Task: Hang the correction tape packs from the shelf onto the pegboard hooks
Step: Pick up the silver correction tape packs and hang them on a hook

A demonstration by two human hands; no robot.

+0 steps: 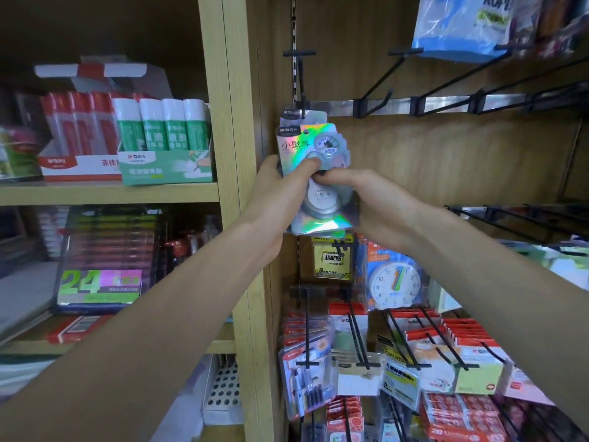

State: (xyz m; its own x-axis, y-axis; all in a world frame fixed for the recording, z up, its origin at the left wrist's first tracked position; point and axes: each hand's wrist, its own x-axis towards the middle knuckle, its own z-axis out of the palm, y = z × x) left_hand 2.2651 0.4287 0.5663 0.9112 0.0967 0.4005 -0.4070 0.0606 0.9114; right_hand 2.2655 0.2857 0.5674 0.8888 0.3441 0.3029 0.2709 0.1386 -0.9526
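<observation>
Both hands hold a small stack of holographic-foil carded correction tape packs (pixel 314 173) just below the black metal peg hook (pixel 301 79) at the left end of the wooden display panel. The left hand (pixel 282 186) grips the stack's left edge, thumb across the front; the right hand (pixel 369 199) pinches the lower pack's blister. The packs are judged light, with stiff but bendable cards and slippery glossy faces. Best held by the card edges, keeping the top hang-holes unobstructed.

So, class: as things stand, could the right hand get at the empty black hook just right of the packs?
Probably not yet: the right hand grips the correction tape packs together with the left hand. The empty hook itself hangs unobstructed.
</observation>
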